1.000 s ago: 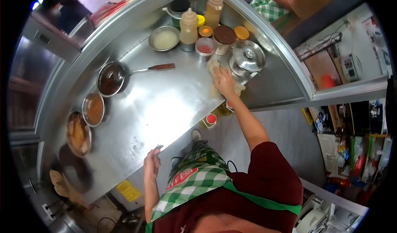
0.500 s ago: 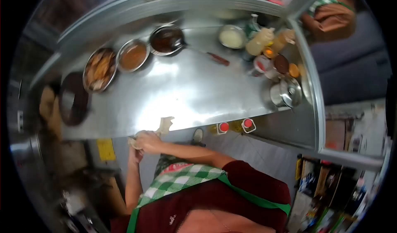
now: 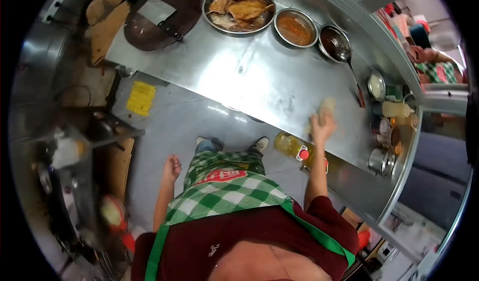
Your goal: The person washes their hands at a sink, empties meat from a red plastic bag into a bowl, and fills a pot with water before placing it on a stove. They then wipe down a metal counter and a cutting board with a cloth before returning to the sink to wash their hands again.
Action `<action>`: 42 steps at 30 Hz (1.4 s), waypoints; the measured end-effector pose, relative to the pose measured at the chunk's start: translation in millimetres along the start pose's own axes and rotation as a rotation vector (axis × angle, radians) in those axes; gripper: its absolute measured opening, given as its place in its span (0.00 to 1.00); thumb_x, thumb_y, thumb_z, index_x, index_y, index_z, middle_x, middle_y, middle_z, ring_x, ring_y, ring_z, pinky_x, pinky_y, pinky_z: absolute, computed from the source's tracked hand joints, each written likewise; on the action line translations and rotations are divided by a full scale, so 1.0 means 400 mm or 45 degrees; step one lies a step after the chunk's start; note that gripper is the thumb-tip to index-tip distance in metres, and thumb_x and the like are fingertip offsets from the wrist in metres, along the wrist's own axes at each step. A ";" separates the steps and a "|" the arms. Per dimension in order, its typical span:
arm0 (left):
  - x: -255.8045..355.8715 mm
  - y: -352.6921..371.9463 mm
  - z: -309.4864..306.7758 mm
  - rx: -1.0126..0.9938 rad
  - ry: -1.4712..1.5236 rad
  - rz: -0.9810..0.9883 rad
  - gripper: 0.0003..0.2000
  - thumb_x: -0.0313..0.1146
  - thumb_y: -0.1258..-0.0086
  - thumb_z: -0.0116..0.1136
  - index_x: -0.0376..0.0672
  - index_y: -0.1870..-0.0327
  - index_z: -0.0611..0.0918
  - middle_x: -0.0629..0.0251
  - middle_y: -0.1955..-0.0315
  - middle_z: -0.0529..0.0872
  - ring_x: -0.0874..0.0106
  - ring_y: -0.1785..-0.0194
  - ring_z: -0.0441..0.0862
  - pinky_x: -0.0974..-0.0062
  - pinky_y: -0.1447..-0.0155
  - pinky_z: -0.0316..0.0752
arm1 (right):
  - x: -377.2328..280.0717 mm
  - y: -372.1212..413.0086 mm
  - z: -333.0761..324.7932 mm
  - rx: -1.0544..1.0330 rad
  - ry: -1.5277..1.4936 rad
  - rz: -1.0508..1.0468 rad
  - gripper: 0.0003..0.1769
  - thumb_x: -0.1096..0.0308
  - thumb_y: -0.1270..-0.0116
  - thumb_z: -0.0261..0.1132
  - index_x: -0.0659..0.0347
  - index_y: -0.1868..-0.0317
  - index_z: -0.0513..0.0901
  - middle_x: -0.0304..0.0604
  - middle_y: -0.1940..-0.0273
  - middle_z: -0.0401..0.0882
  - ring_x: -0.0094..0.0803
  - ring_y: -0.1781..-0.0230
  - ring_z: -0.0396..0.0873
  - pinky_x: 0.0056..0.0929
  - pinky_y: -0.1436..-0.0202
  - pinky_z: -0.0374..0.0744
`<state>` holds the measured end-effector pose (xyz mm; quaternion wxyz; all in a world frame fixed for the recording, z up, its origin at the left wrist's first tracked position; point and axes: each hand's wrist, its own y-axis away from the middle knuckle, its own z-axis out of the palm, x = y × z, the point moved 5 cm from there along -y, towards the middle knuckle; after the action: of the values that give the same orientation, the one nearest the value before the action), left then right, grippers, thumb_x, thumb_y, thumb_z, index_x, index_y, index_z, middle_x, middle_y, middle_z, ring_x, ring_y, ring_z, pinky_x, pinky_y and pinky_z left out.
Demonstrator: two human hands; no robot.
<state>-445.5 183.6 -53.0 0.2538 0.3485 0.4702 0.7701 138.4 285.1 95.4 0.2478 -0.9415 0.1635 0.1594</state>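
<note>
My right hand is stretched out over the right part of the steel counter, gripping a pale beige cloth that lies against the metal. The cloth's edges are blurred. My left hand hangs beside my apron, away from the counter, with its fingers curled in and nothing seen in them. Nearest to my right forearm, below the counter edge, stand oil bottles with red caps.
Along the back are a round board with a cleaver, a bowl of browned food pieces, a bowl of orange sauce and a dark sauce bowl with a ladle. Squeeze bottles and a lidded pot stand right.
My hands have come apart. The right one has moved right onto the counter with the cloth; the left has dropped to my side. The view has turned, showing more of the left.
</note>
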 end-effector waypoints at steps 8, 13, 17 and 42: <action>0.219 0.081 -0.237 0.264 0.098 0.205 0.08 0.37 0.40 0.48 0.52 0.80 0.69 0.79 0.87 0.66 0.85 0.86 0.59 0.88 0.83 0.55 | -0.155 -0.345 0.292 -0.066 0.310 0.161 0.23 0.67 0.51 0.59 0.52 0.50 0.74 0.44 0.47 0.70 0.50 0.51 0.67 0.42 0.50 0.70; 0.187 0.099 -0.266 0.340 0.178 0.204 0.09 0.37 0.41 0.49 0.52 0.81 0.69 0.79 0.88 0.66 0.84 0.85 0.60 0.88 0.83 0.54 | -0.122 -0.419 0.275 -0.034 0.133 0.056 0.18 0.69 0.52 0.58 0.59 0.57 0.76 0.52 0.59 0.76 0.49 0.58 0.72 0.43 0.52 0.68; 0.098 0.111 -0.221 0.315 0.331 0.219 0.09 0.35 0.42 0.50 0.51 0.81 0.68 0.78 0.88 0.65 0.83 0.86 0.60 0.86 0.84 0.54 | -0.248 -0.266 0.302 -0.112 0.014 -0.169 0.24 0.67 0.49 0.57 0.63 0.50 0.74 0.55 0.52 0.72 0.49 0.53 0.70 0.40 0.52 0.69; 0.392 0.258 -0.739 0.915 0.510 0.643 0.11 0.38 0.41 0.47 0.40 0.76 0.77 0.72 0.87 0.69 0.80 0.86 0.62 0.82 0.84 0.55 | -2.111 0.028 0.962 -0.519 -0.019 -1.112 0.21 0.65 0.48 0.61 0.51 0.50 0.74 0.41 0.51 0.72 0.43 0.51 0.67 0.41 0.56 0.74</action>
<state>-779.6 90.2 -6.5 -0.1732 0.3624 0.6466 0.6485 -706.7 668.7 94.7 0.1031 -0.9504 -0.2836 0.0759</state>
